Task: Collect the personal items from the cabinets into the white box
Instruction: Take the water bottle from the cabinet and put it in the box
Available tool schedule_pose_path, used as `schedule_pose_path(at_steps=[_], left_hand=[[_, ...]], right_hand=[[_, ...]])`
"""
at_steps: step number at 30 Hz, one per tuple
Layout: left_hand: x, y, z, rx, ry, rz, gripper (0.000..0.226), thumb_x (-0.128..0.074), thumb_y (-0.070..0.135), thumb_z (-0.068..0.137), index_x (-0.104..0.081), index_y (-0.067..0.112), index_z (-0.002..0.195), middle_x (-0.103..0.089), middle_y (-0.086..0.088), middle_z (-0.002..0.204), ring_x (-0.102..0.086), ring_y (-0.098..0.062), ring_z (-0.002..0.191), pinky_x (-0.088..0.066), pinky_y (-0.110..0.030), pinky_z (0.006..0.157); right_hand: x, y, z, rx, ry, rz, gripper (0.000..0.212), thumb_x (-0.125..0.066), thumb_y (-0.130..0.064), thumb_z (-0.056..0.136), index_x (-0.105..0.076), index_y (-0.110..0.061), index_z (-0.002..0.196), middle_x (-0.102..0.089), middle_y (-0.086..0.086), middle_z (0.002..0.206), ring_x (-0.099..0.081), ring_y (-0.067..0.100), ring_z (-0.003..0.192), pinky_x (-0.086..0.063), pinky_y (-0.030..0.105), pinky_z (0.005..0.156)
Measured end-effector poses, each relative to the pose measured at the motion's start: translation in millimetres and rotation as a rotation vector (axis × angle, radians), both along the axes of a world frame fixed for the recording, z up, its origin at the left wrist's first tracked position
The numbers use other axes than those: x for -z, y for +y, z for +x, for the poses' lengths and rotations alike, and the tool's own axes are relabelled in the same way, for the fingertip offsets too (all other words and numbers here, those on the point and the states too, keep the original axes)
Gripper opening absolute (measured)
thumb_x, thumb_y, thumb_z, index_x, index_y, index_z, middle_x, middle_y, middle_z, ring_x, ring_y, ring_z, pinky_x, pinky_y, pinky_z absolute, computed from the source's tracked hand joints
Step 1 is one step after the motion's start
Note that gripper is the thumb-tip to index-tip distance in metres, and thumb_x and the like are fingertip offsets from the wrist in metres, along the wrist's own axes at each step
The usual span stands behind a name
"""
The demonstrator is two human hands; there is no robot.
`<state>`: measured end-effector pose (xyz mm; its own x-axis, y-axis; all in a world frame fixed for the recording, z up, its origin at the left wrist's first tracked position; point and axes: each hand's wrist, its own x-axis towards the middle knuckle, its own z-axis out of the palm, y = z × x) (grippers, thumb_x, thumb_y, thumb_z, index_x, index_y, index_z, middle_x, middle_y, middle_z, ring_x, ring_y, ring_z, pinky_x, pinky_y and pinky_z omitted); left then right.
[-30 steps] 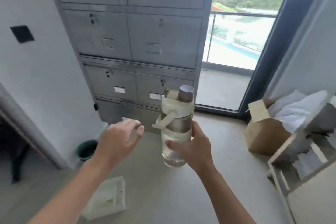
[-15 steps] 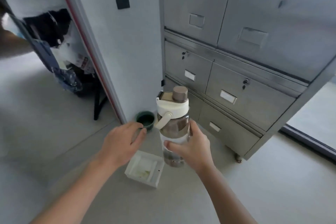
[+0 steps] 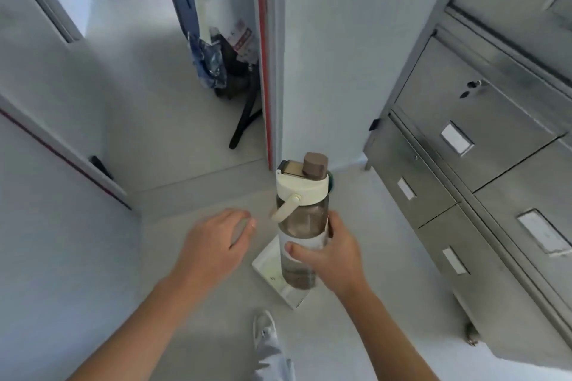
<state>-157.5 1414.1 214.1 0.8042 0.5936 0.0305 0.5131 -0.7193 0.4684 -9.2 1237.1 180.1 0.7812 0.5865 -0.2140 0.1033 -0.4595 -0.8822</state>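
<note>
The water bottle (image 3: 301, 226) is out of the steel cabinet (image 3: 479, 164) and held in the air just above the white box (image 3: 268, 267), which sits on the floor. It is not yet in the box, so lowering it in is the step left to do. Other items may lie behind the closed cabinet fronts. The right hand (image 3: 335, 260) grips the bottle's lower half, fingers (image 3: 297, 252) wrapped round it. The left hand (image 3: 216, 244) hovers beside it, relaxed and holding nothing. The bottle is upright, its long axis vertical, with the cream lid and brown cap on top and the carry loop toward the left hand.
</note>
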Motion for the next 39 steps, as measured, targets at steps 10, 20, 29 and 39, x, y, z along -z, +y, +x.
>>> schedule_pose_path(at_steps=[10,20,29,39], left_hand=[[158,74,57,-0.111,0.111,-0.183,0.04,-0.031,0.056,0.094,-0.062,0.034,0.107,-0.066,0.017,0.106,-0.066,-0.014,0.09,-0.052,-0.036,0.079],[438,47,93,-0.258,0.302,-0.39,0.054,-0.024,0.06,0.089,-0.064,0.03,0.112,-0.068,0.008,0.109,-0.066,-0.016,0.093,-0.052,-0.036,0.082],[642,41,116,-0.317,0.391,-0.443,0.044,-0.03,0.06,0.096,-0.064,0.033,0.105,-0.067,0.01,0.097,-0.064,-0.014,0.087,-0.051,-0.038,0.08],[698,25,86,-0.316,0.427,-0.5,0.048,-0.027,0.06,0.096,-0.064,0.032,0.11,-0.068,0.01,0.107,-0.064,-0.013,0.087,-0.051,-0.037,0.079]], right_hand=[[156,92,75,-0.101,0.08,-0.215,0.062,-0.086,-0.063,0.052,-0.054,-0.049,0.104,-0.07,-0.031,0.098,-0.067,-0.008,0.086,-0.052,0.018,0.069],[452,107,134,-0.256,0.07,-0.439,0.064,-0.08,-0.071,0.049,-0.055,-0.04,0.099,-0.066,-0.034,0.089,-0.063,-0.012,0.079,-0.043,0.014,0.064],[674,140,152,-0.381,0.03,-0.495,0.067,-0.077,-0.068,0.049,-0.055,-0.035,0.103,-0.065,-0.022,0.086,-0.06,-0.007,0.079,-0.044,0.019,0.066],[751,123,148,-0.492,-0.014,-0.506,0.076,-0.078,-0.064,0.056,-0.044,-0.039,0.119,-0.061,-0.021,0.105,-0.06,0.013,0.095,-0.047,0.029,0.079]])
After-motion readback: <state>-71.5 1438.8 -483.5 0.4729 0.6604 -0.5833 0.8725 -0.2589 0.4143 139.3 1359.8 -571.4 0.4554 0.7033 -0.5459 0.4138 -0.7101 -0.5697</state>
